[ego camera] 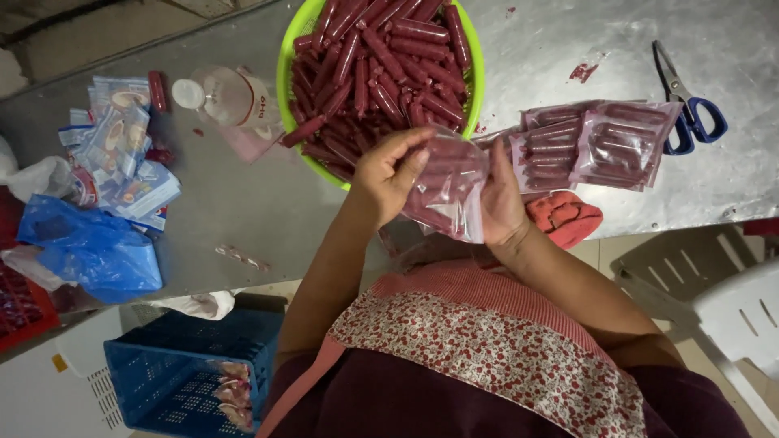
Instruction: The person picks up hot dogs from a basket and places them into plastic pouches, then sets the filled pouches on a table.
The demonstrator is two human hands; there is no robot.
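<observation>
Both hands are up over the near edge of the metal table (243, 203), and between them sits a clear plastic bag (446, 191) with red sausages inside. The left hand (388, 174) has its fingers curled over the bag's upper left edge, pinching the plastic, thumb side toward the body. The right hand (499, 203) is flat against the bag's right side, palm in, fingers hidden behind the plastic, so it grips the bag from that flank. The bag hangs tilted, its lower corner pointing down toward the person's flowered apron (487, 349).

Just beyond the hands, touching distance away, stands a green basket (286, 73) heaped with loose red sausages (389, 57). To the right of the bag, packed bags of sausages (592, 142) lie flat in an overlapping row on the table, the nearest one just beside the right hand. Under them, at the table edge, a red cloth (565, 217) peeks out. Blue-handled scissors (686, 101) rest farther right, well apart from the hands.

Over on the left, a clear bottle (227, 93) lies on its side near the basket, then a scatter of printed labels (122, 154) and a blue plastic bag (93, 247). Below the table stands a blue crate (178, 373); a white chair (722, 300) sits at the right.
</observation>
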